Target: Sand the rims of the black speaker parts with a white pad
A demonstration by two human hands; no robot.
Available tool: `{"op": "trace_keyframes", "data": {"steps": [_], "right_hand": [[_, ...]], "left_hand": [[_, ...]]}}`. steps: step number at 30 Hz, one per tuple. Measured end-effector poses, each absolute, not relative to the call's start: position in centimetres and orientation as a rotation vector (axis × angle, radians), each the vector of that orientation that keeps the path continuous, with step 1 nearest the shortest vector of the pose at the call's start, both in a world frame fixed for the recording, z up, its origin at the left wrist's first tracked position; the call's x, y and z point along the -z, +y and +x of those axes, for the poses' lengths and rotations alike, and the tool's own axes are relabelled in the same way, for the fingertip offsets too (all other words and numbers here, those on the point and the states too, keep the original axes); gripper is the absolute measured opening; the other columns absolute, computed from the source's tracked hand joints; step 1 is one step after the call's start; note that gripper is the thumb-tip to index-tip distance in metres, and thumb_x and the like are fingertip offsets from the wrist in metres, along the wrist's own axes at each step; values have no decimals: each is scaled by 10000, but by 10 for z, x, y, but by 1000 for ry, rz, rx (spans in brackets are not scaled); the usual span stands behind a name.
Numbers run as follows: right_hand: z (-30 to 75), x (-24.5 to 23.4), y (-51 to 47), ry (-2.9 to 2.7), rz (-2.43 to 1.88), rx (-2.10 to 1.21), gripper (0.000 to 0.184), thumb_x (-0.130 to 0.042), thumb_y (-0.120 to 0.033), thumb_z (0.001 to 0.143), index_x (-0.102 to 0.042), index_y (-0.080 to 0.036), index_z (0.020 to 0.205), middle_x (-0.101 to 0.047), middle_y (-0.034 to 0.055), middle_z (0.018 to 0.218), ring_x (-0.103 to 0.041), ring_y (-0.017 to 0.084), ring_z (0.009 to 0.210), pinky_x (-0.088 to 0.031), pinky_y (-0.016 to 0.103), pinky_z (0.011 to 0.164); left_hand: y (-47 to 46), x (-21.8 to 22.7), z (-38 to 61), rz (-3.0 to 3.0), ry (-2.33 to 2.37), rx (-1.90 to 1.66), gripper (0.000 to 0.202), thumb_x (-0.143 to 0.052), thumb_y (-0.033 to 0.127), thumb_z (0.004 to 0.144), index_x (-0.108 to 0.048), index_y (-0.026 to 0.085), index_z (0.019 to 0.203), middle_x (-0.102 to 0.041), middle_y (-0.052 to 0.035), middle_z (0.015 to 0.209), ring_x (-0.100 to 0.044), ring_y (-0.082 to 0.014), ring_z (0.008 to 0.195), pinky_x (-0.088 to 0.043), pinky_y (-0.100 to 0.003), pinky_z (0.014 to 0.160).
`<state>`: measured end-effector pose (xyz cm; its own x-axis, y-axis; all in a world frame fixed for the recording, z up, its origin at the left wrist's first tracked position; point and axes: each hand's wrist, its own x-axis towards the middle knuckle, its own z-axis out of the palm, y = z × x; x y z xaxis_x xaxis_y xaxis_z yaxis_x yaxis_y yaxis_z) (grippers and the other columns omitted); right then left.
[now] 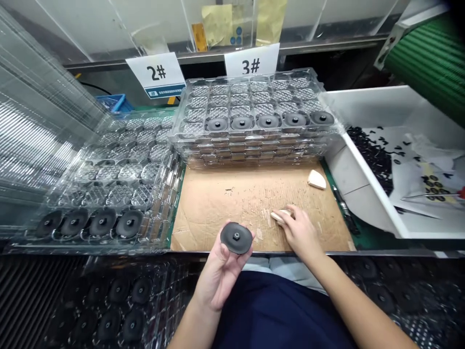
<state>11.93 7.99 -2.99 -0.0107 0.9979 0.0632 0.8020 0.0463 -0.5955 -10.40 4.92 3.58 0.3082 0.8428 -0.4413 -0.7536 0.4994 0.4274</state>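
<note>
My left hand point(221, 276) holds a black rounded plastic part point(237, 238) with a small raised post at its centre, fingers wrapped around its edge and underside. To the right, my right hand point(300, 230) is closed on a small cream-coloured pad point(279, 216), low over the cardboard sheet point(225, 194). A second cream pad point(317, 180) with a curved edge lies on the cardboard, farther back and to the right. Similar black parts point(268, 120) sit in the front row of the stacked clear trays point(254, 143) behind the cardboard.
Another stack of clear trays point(119, 169) stands at the left, black parts in its front row. At right, a white bin point(366, 194) contains small black pieces and a screwdriver point(432, 197). A green ribbed hose point(428, 58) hangs above it. More trays with black parts point(109, 320) lie below the table edge.
</note>
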Motion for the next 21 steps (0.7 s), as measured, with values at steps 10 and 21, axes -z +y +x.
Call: {"op": "trace_keyframes", "data": {"steps": [10, 21], "right_hand": [[102, 14, 47, -1735, -1496, -848, 234, -480, -326, 922, -673, -206, 979, -689, 48, 894, -632, 187, 806, -514, 294, 724], [87, -117, 60, -1776, -1115, -822, 230, -444, -118, 913, -621, -160, 1053, -647, 50, 896, -604, 150, 809, -506, 267, 738]], "left_hand": [[47, -52, -76, 279, 733, -1047, 574, -785, 362, 668, -538, 250, 1174, -590, -76, 1263, -559, -279, 1166, -443, -379, 1000], [54, -61, -50, 341, 857, -903, 525, -780, 322, 685, -575, 251, 1163, -645, -34, 1147, -613, -177, 1052, -499, -228, 876]]}}
